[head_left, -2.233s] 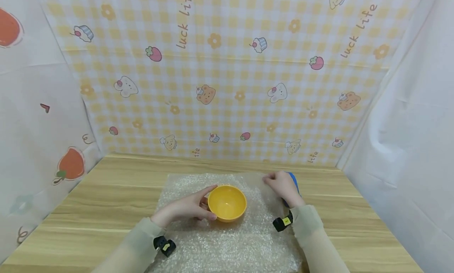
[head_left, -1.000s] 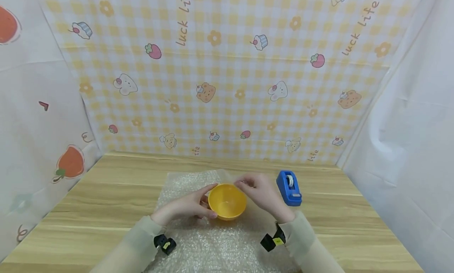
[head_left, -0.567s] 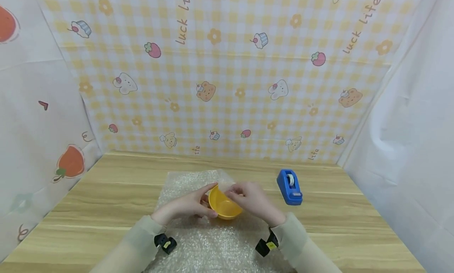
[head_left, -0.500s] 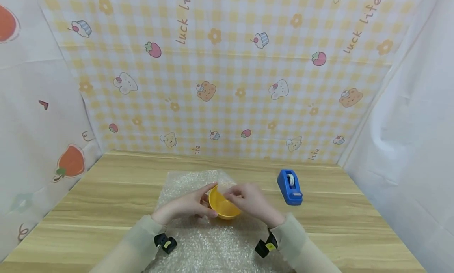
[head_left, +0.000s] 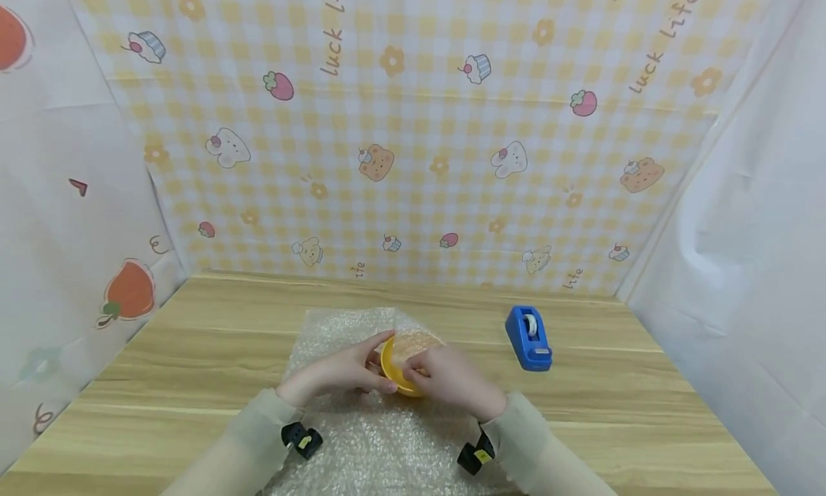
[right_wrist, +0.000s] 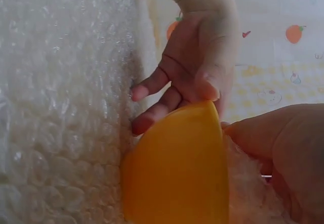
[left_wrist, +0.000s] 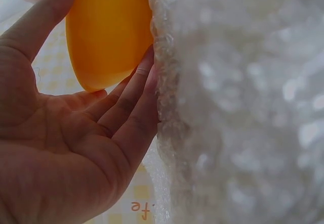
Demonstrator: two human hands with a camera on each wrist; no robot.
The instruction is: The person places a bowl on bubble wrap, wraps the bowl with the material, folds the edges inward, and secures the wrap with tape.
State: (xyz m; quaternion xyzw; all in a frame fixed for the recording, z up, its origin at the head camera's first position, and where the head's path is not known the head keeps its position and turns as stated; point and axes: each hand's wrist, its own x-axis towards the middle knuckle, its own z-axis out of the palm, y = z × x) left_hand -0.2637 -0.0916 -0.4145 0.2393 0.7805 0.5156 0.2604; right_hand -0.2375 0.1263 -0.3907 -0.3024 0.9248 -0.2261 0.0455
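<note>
A yellow bowl (head_left: 390, 370) stands upright on a sheet of bubble wrap (head_left: 374, 453). My left hand (head_left: 342, 374) holds it from the left, thumb at the near rim and fingers round the far side; the left wrist view shows these fingers against the bowl's outer wall (left_wrist: 109, 32). A flap of the wrap (head_left: 416, 342) lies across the bowl's far right part. My right hand (head_left: 452, 381) pinches that flap and reaches over the bowl's right side, hiding part of it. In the right wrist view the pinched wrap (right_wrist: 248, 183) hangs over the rim.
A blue tape dispenser (head_left: 518, 338) with a white roll stands on the wooden table (head_left: 619, 396) at the right. Behind is a yellow checked cloth (head_left: 439, 209), with white cloths at both sides. A black camera (head_left: 474, 459) sits on the right wrist.
My right hand has come from beside the tape dispenser leftward and toward me, drawing the right part of the bubble wrap over the bowl. My left hand has kept its hold on the bowl.
</note>
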